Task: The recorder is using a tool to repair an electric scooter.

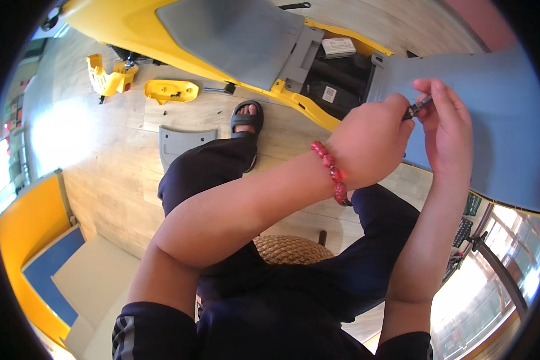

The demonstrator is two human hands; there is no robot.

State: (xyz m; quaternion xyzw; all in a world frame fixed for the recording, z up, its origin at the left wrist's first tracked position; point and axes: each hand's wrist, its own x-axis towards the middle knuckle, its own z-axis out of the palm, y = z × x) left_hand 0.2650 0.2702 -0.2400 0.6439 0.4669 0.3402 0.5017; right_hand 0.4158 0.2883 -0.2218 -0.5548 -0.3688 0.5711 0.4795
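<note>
My left hand (372, 135), with a red bead bracelet (330, 167) on its wrist, is closed in a pinch. Between it and my right hand (444, 120) is a small dark rod-like part (416, 108) with a metallic sheen; its exact kind I cannot make out. The fingers of my right hand are bent around the part's far end. Both hands are above the edge of a blue-grey panel (492, 114) on a yellow vehicle body (120, 24). Just left of them an open compartment (342, 81) shows black parts and a white-labelled box (338, 47).
On the wood floor lie a yellow bracket-like cover (109, 77), a yellow tray-shaped cover (171, 91), a black-tipped tool (221, 89) and a grey panel (183, 144). My sandalled foot (246, 120) is beside them. A woven stool (291, 249) is under me. Yellow-and-blue boards (39, 252) stand lower left.
</note>
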